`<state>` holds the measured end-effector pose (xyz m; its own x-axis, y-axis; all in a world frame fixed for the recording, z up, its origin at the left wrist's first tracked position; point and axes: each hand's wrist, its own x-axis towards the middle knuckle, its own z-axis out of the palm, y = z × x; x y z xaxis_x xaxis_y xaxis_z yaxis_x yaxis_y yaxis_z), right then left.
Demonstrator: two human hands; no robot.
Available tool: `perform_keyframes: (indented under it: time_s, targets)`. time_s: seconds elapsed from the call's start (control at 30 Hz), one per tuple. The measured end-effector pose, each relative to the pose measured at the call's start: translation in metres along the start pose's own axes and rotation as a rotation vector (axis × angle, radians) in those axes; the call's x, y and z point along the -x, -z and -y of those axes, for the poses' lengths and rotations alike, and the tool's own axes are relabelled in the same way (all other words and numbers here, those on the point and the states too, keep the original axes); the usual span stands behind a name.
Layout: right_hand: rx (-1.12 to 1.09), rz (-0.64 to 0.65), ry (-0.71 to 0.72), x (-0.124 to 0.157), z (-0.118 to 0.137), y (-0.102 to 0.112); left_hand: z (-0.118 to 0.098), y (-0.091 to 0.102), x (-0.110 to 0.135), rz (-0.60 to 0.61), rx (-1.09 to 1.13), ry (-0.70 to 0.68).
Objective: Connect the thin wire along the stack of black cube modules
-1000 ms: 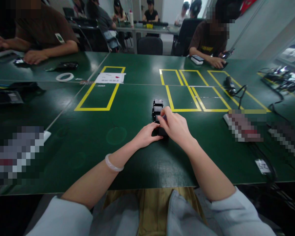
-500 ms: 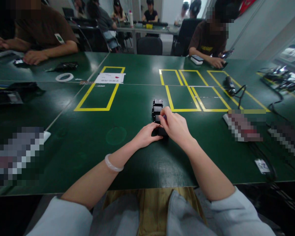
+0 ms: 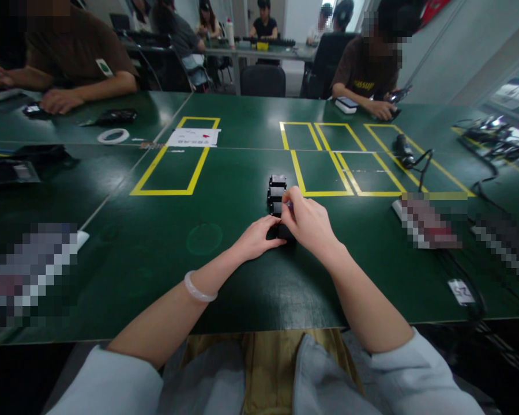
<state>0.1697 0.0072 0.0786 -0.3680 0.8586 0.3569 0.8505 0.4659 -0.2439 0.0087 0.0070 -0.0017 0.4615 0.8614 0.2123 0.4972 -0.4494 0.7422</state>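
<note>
On the green table (image 3: 242,288), a short row of small black box-like pieces (image 3: 277,191) with greyish tops runs away from me. At its near end is a dark block (image 3: 285,231), partly covered by my hands. My left hand (image 3: 259,236) is curled round this block's left side, thumb at the near edge and fingers at the far edge. Above the block, my right hand (image 3: 305,216) has thumb and index finger pinched together. Something small and dark shows at those fingertips, too hidden to name. A pale bracelet is on my left wrist.
Yellow tape outlines (image 3: 324,193) mark the table, with a white paper (image 3: 194,137) and a tape roll (image 3: 113,136) at left. Blurred-out devices (image 3: 430,222) lie at both sides. Black cables (image 3: 493,167) run along the right. Other people sit across the table.
My right hand has shifted very slightly over the dark block. My left hand and the row of black pieces stay where they were.
</note>
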Motion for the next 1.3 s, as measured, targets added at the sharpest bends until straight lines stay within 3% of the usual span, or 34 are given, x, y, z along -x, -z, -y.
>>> perform_keyframes:
  time_s: [1.3]
  targets:
    - [0.022,0.000,0.001,-0.0006,0.0002,0.0016,-0.0006,-0.0001,-0.0003,0.000,-0.002,-0.003]
